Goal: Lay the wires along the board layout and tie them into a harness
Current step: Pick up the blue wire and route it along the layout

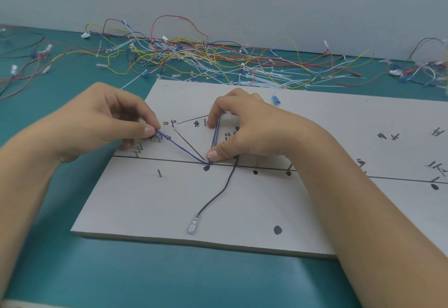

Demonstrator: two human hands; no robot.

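One purple wire, pinched by left hand, gripped by right hand

Single head-worn view, looking forward and down, close over the board

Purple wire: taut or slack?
Taut. The purple wire runs straight from the left hand pinching it to the thumb of the right hand, bends sharply there, then rises straight to its fingers.
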